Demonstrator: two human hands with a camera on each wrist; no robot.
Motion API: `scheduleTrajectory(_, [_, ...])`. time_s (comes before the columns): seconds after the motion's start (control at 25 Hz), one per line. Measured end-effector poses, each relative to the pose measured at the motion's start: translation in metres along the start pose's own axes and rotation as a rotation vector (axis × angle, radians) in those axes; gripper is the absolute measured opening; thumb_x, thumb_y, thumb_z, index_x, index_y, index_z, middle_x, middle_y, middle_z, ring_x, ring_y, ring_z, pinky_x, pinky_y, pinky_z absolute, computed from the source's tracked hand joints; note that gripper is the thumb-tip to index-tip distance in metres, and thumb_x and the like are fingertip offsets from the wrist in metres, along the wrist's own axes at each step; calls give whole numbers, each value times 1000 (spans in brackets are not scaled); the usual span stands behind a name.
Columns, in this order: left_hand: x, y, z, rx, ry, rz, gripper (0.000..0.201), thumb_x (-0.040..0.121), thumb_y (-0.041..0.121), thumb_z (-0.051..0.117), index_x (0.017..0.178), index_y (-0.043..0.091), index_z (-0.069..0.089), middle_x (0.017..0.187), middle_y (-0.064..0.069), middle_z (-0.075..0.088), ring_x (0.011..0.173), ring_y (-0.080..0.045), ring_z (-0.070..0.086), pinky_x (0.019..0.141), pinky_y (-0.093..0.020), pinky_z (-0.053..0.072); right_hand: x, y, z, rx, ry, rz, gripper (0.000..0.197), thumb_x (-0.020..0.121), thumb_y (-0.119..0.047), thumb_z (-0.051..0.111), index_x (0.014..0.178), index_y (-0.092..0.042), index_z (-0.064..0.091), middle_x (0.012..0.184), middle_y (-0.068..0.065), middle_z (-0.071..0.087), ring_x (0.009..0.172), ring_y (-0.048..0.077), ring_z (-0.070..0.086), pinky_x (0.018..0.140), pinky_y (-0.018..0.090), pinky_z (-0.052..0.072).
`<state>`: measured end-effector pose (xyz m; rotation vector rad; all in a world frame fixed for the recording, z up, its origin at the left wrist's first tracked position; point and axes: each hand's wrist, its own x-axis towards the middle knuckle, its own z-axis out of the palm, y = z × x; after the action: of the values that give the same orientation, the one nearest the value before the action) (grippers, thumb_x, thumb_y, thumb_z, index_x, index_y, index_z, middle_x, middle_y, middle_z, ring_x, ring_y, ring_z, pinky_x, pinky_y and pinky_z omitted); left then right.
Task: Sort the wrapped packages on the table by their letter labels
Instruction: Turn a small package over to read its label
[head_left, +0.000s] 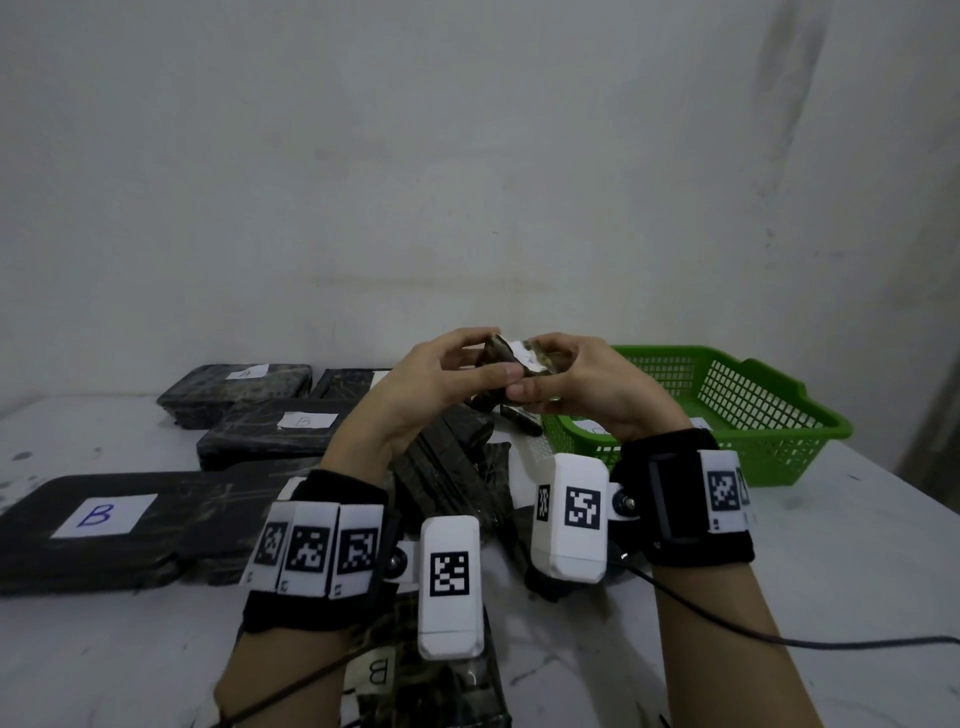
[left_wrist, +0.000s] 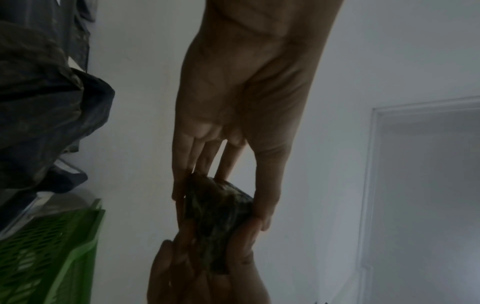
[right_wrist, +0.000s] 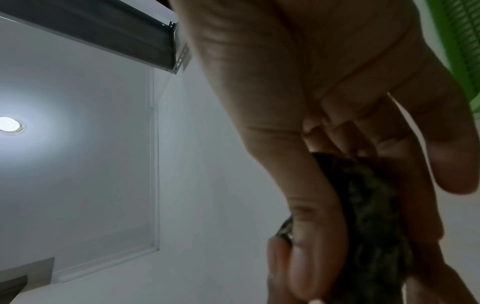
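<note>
Item 1: small wrapped package, dark wrap w/ white label, letter unreadable. Your left hand and right hand both pinch it, fingers curled round its ends, held up above the worktop. Below: dark packages, one marked B. Right: green basket, beside the right hand.
</note>
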<state>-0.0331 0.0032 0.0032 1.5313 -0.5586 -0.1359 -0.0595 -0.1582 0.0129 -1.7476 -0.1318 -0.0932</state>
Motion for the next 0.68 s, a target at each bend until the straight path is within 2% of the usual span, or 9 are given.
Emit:
scheduleTrajectory(0.08, [-1, 1, -1, -42, 1, -8, 40, 83, 10, 64, 120, 20, 53, 99, -4, 66, 90, -15, 65, 83, -22, 52, -3, -2, 1, -35, -5, 1, 40, 66, -15, 76, 102, -7, 61, 83, 7, 66, 76, 16, 65, 79, 27, 53])
scheduleTrajectory(0.16, [-1, 3, 0, -61, 13, -1, 28, 90, 11, 53, 116, 20, 56, 100, -7, 65, 86, -16, 64, 77, -19, 54, -5, -3, 2, -66, -55, -3, 30, 74, -21, 71, 99, -6, 63, 80, 8, 67, 72, 15, 67, 79, 26, 53])
scheduleTrajectory(0.28, [-1, 3, -4, -47, 40, 18, 18, 92, 10, 49, 102, 18, 62, 103, -10, 63, 89, -19, 63, 79, -23, 54, -6, -5, 3, -42, -74, -5, 11, 84, -11, 63, 94, -9, 63, 83, 8, 65, 75, 14, 64, 82, 32, 52])
scheduleTrajectory(0.36, [-1, 2, -6, -58, -20, 8, 20, 90, 6, 51, 103, 19, 60, 102, -10, 64, 92, -22, 63, 87, -29, 53, -4, -5, 0, 7, -35, 3, 6, 84, -8, 62, 89, -10, 64, 77, 4, 64, 70, 12, 63, 80, 31, 52])
scheduleTrajectory(0.4, [-1, 1, -6, -58, -40, 6, 22, 88, 4, 53, 103, 19, 59, 100, -11, 64, 92, -24, 64, 91, -34, 52, -4, -4, 0, 32, -22, 10, 6, 84, -8, 62, 88, -10, 65, 74, 3, 65, 68, 12, 64, 79, 30, 52])
scheduleTrajectory(0.48, [1, 1, -2, -28, -8, 22, 20, 84, 3, 60, 96, 19, 60, 92, -12, 65, 86, -24, 64, 90, -37, 52, -3, -3, -1, 56, -6, 20, 7, 83, -6, 62, 87, -10, 65, 69, 1, 66, 65, 10, 65, 78, 27, 53])
scheduleTrajectory(0.6, [3, 0, 5, 33, 64, 42, 17, 85, 2, 58, 86, 19, 59, 82, -11, 63, 76, -20, 62, 82, -33, 54, 0, 0, 0, 59, 12, 19, 11, 80, -2, 64, 87, -9, 65, 70, 3, 66, 68, 13, 64, 83, 30, 52])
scheduleTrajectory(0.68, [2, -1, 4, 19, 58, 61, 21, 79, 1, 62, 89, 18, 59, 82, -8, 64, 74, -18, 61, 78, -30, 54, -1, -1, 0, 77, 15, -5, 20, 78, 3, 64, 92, -11, 62, 76, 6, 64, 70, 16, 62, 82, 31, 53])
